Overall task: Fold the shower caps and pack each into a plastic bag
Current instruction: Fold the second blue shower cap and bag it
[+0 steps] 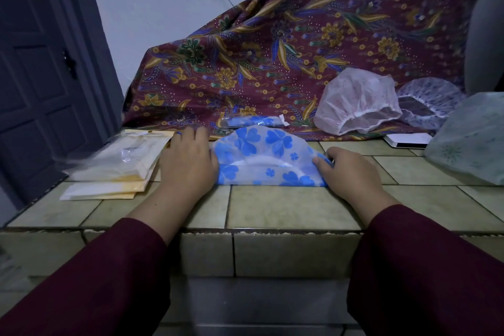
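The blue-flowered shower cap (268, 157) lies on the tiled tabletop (294, 207), folded into a half-moon directly in front of the person and between the two hands. Its straight fold edge faces the person; the curved edge points away, toward the patterned cloth (286, 43). The long axis runs left to right, parallel to the tabletop's front edge.

Hand state:
- Left hand (188, 161) – laid palm-down with fingers extended, pressing the cap's left end flat.
- Right hand (351, 170) – fingers curled, pinching the cap's right corner.

Procedure for the step in hand, judged to be flattening before the next fold:
1. Keep the left end pinned so the slick film cannot slide.
2. Draw the right corner outward along the long axis to remove slack and trapped air.
3. Fold across the long axis only once the fold edge lies straight – a bunched cap will not fit a narrow bag.

The stack of plastic bags (117, 172) sits just beside the left hand. One rolled, packed cap (253, 120) rests behind the work; a white cap (357, 101) and a speckled cap (428, 102) wait at the right rear
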